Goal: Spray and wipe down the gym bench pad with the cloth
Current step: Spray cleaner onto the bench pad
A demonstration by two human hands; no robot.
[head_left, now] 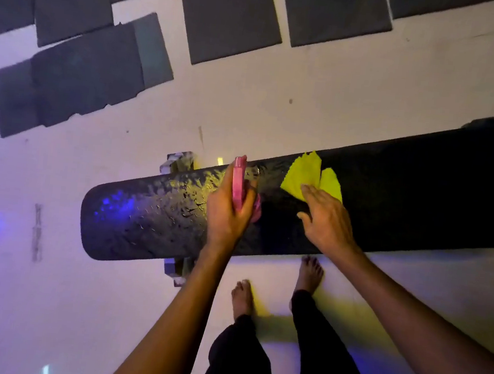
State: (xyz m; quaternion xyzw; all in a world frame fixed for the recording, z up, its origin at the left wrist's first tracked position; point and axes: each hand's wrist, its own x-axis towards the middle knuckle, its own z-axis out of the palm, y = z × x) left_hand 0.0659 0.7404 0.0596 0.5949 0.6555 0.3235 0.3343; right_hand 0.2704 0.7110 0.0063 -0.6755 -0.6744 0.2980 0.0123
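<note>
Your left hand [229, 212] is wrapped tight around a pink spray bottle [238, 183], held over the black bench pad [404, 202] with the bottle's top pointing away from you. Your right hand [325, 221] lies flat with fingers spread, pressing the near edge of the yellow cloth [310, 176] onto the pad; not gripping it, just pinning it down. The cloth fans out beyond your right fingertips, toward the pad's far edge. The pad runs under both hands and out past each side. Wet droplets [190, 199] glisten on the pad just left of your left hand; the stretch right of your right hand is too dark to tell if it's wet. Your bare feet [309, 274] stand on the pale floor [248, 102] below your wrists. Dark floor mats [228, 19] lie well beyond the pad.
</note>
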